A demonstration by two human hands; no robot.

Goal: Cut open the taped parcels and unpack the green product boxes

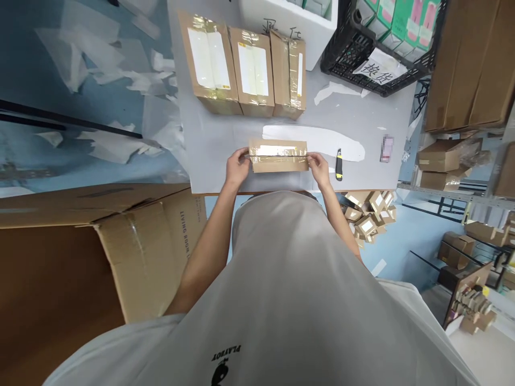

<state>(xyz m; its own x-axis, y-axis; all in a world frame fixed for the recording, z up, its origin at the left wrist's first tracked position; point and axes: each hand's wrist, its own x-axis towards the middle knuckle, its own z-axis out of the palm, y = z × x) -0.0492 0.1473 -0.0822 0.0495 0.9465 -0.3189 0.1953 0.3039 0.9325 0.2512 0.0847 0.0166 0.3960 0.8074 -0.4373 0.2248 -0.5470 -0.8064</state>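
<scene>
A small cardboard box [278,164] with shiny tape, a white label and a dark lengthwise seam lies near the front edge of the grey table. At its left end my left hand [237,168] grips the corner with bent fingers. My right hand [319,169] pinches the opposite end between thumb and fingers. Just right of that hand is a black and yellow utility knife [339,165], lying apart from it. Behind the box stretches a long strip of white paper [314,138], partly covered by the box.
Taped cartons [251,72] stand at the back of the table. Beside them are a white foam box [281,21] and a black crate [386,86] holding green packages. A big open carton [153,257] is at left; small boxes [368,217] lie piled below the table's right front.
</scene>
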